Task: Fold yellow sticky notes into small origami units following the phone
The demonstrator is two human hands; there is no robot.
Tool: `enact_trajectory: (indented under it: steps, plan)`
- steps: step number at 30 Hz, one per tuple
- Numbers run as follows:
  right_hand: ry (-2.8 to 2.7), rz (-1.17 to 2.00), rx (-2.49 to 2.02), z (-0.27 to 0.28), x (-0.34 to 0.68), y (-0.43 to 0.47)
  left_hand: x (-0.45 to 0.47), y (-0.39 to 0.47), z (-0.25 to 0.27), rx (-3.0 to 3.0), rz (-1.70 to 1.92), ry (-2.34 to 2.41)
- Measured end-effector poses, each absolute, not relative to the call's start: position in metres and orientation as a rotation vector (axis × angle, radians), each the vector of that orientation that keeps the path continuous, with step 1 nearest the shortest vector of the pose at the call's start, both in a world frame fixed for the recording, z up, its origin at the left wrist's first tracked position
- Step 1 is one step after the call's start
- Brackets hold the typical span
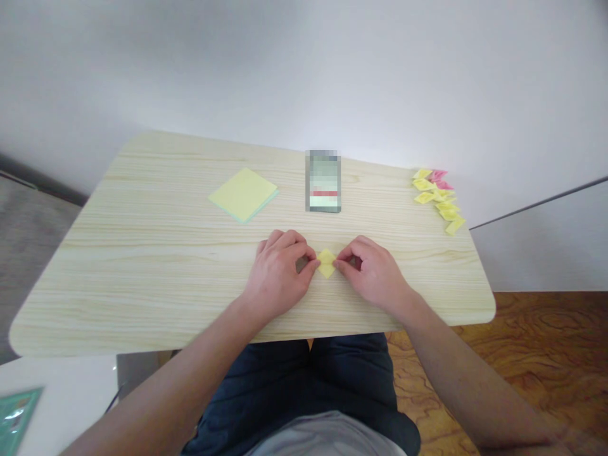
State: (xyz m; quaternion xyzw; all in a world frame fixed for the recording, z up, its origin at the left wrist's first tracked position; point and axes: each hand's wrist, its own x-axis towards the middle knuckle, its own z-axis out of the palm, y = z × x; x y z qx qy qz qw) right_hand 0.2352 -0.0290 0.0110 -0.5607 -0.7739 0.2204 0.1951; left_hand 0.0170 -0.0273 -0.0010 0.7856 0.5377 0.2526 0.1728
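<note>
Close to the front edge of the tabletop (142,266), between left hand (282,272) and right hand (375,272), a small yellow folded paper (326,270), diamond-shaped, apparently with a fold across its middle. Pinched at one side corner between left thumb and fingertips, at the opposite corner likewise by the right. Flat on the wood or slightly lifted: too small to tell. Probably very light, thin and soft, holding a crease well but easily bent askew or torn; best taken at the two side corners, with light fingertip pressure only.

Beyond, towards the wall (361,76), a blurred-out phone (323,180). Left of it, a stack of square sheets (244,193), yellow on top, pale green below. At the far right, a cluster of folded yellow pieces (422,184), with pink ones (443,183) among them. At lower left, on a white surface (76,386), a green packet (16,415), cut off by the view; impossible to tell whether holding anything.
</note>
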Motion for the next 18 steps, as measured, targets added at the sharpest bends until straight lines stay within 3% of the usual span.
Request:
enact_trajectory:
  steps: [18]
  plan:
    - [-2.261, 0.416, -1.803, 0.021, 0.221, -0.029, 0.019, -0.028, 0.001, 2.228, 0.712, 1.554]
